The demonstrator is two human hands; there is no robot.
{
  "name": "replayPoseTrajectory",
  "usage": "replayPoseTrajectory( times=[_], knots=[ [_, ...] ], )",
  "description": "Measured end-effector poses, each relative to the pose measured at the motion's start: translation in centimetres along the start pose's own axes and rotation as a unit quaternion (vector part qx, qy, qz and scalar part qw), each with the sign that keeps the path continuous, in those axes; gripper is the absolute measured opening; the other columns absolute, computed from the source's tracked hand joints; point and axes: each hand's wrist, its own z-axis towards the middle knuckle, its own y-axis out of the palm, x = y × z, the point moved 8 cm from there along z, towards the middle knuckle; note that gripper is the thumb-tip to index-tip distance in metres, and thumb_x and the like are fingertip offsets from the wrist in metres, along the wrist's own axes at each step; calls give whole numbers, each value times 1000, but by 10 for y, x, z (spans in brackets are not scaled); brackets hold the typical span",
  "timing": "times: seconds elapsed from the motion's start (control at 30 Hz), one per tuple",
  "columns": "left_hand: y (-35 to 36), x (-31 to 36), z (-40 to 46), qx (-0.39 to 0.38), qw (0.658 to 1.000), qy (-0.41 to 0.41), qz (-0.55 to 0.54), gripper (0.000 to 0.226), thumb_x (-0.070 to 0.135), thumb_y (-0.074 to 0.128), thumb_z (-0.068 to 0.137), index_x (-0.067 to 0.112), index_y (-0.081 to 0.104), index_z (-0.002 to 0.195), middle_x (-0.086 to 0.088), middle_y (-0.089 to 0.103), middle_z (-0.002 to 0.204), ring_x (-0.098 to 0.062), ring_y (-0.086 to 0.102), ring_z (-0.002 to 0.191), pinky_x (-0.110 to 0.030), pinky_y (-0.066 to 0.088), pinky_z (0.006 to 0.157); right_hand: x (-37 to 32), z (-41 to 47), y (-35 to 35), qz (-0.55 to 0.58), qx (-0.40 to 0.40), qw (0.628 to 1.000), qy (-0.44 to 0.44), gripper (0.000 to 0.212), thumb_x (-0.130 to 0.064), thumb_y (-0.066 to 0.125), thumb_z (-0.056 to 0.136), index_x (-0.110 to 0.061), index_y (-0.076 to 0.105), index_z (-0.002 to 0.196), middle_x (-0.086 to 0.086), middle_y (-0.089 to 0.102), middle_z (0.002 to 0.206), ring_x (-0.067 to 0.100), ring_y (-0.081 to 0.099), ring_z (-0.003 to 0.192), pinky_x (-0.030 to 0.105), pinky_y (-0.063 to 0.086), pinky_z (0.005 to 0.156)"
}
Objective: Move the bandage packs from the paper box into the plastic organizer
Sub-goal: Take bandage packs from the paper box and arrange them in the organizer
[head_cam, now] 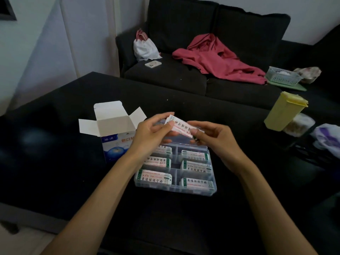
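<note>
A white and blue paper box stands open on the black table, flaps up. To its right lies a clear plastic organizer with several compartments holding white bandage packs. Above the organizer's far end, both hands hold a small stack of bandage packs. My left hand pinches the stack's left end between thumb and fingers. My right hand pinches its right end. The organizer's far compartments are partly hidden behind my hands.
A yellow lidded container stands at the table's right, with a plastic tub and bags beside it. Behind the table is a dark sofa with a pink garment, a white bag, a phone and a green basket.
</note>
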Motion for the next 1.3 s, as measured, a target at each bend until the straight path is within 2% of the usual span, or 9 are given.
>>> replayPoseTrajectory(
  times=[0.13,0.27,0.4,0.53,0.63,0.8,0.93,1.1,1.3],
  knots=[
    [7,3,4,-42,999,26,17,33,19,54,94,32,55,125,6,69,102,-3,69,90,-17,55,69,6,2,-10,8,9,1000,0,22,-17,62,86,-26,67,105,-4,72,97,11,69,81,18,54,66],
    [9,-1,10,-39,987,48,151,28,20,61,91,30,60,117,13,69,97,0,67,88,-16,55,70,18,5,-19,-54,-6,998,13,21,-15,58,90,-25,67,107,-5,64,109,6,66,92,19,55,69],
    [23,-21,15,-10,932,47,359,23,28,67,86,34,65,108,15,70,98,3,63,86,-15,49,71,41,7,-28,-162,10,987,6,20,-11,57,91,-28,64,100,-8,64,99,-1,64,87,11,51,67],
    [37,-30,18,0,887,46,460,24,30,63,89,35,64,113,13,70,105,-1,62,93,-27,51,81,68,7,-34,-210,8,977,23,20,-14,58,91,-25,66,105,-8,64,103,2,61,96,13,51,69],
    [45,-32,20,1,856,62,513,28,27,58,93,34,62,120,12,68,111,-6,63,100,-20,42,72,77,6,-40,-217,25,975,26,20,-15,59,91,-24,66,107,-11,64,98,4,62,94,16,52,71],
    [44,-37,23,-11,856,40,515,33,27,60,92,32,58,125,10,69,113,-8,62,105,-23,40,76,86,8,-42,-244,20,969,36,21,-18,64,88,-23,65,108,-7,65,98,8,61,93,21,53,75],
    [47,-38,22,-36,848,35,528,28,24,55,95,30,60,122,7,67,117,-10,63,103,-22,42,75,85,9,-46,-314,29,949,27,13,-25,65,86,-31,68,97,-13,59,97,6,54,96,32,48,88],
    [56,-43,21,-79,834,29,546,34,14,48,97,27,59,127,4,68,113,-5,53,71,-16,36,55,83,10,-50,-399,51,915,28,15,-33,64,86,-39,69,99,-12,49,103,9,39,104,42,38,97],
    [60,-47,18,-107,840,13,532,37,9,48,95,24,57,128,2,65,121,-15,63,100,-31,49,84,82,11,-47,-461,46,886,27,21,-38,60,89,-39,65,109,-11,44,105,10,39,105,33,31,92]
  ],
)
